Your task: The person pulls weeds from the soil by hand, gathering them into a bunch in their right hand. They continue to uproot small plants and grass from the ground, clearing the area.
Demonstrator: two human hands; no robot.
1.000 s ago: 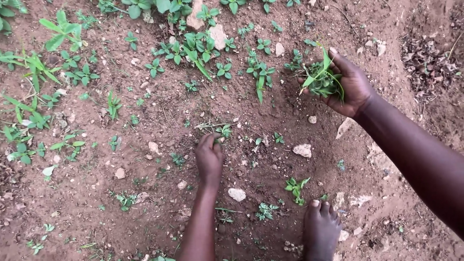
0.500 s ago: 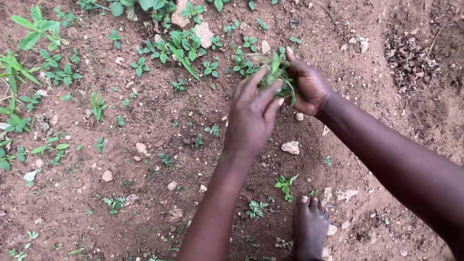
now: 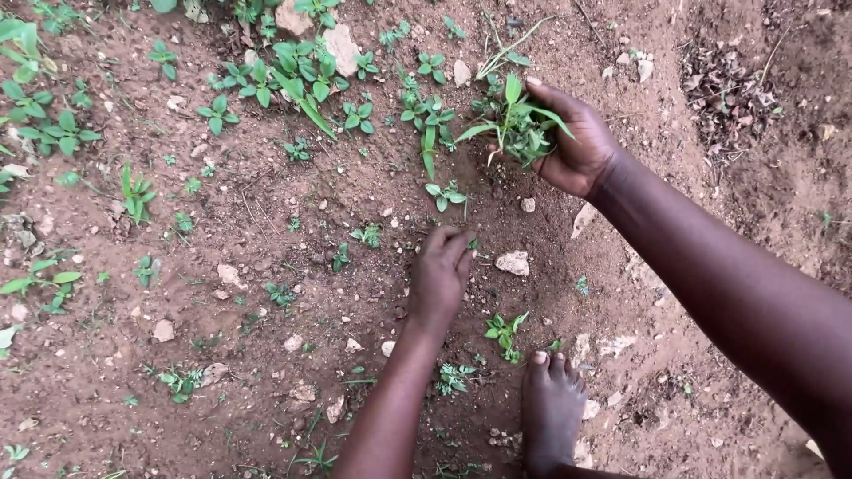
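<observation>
My right hand [image 3: 579, 153] is raised over the red-brown soil, shut on a bunch of pulled green weeds [image 3: 516, 124] whose leaves stick out past the fingers. Lower down, my left hand [image 3: 438, 282] rests on the ground with its fingers bunched together. The fingertips pinch at a tiny green seedling [image 3: 471, 242] in the dirt. A small leafy weed [image 3: 504, 330] grows just right of that wrist, and another weed [image 3: 446, 193] stands between the two hands.
My bare foot [image 3: 550, 412] is planted on the soil at the bottom. A pale stone [image 3: 513, 263] lies next to my left hand. Thicker weeds [image 3: 293, 75] cover the upper left, and dry leaf litter [image 3: 723, 84] sits at the upper right.
My left hand rose from the soil to the bunch in my right hand, then dropped back to the ground. The right hand still holds the weeds.
</observation>
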